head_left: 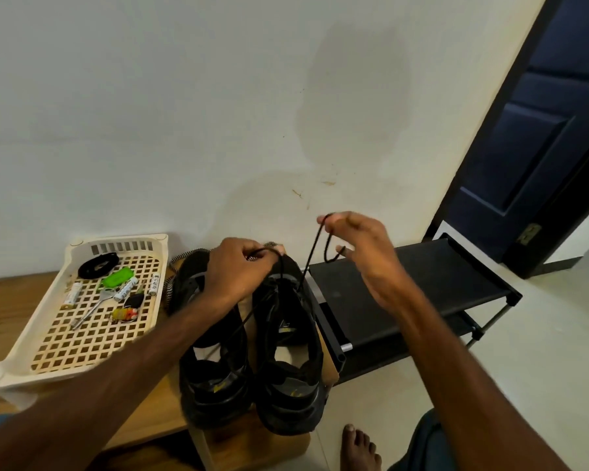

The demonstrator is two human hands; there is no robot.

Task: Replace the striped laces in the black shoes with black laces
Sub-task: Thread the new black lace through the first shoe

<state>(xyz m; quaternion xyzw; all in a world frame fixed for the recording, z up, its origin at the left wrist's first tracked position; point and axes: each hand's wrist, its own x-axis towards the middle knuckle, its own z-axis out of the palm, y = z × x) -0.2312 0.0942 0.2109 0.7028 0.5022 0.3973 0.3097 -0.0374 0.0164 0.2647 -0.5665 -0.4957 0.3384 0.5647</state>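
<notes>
The black lace (312, 253), gripped by the left hand (242, 270) and pinched by the right hand (364, 253), should be drawn through evenly.

This is looking like a home entryway: black shoes (286, 351) are sitting on a wooden bench (150, 413). A black shoe rack (405, 277) is standing just right of it, a dark panelled door (541, 130) farther right, and a cream basket (14, 368) of batteries and keys is resting on its left part.
</notes>
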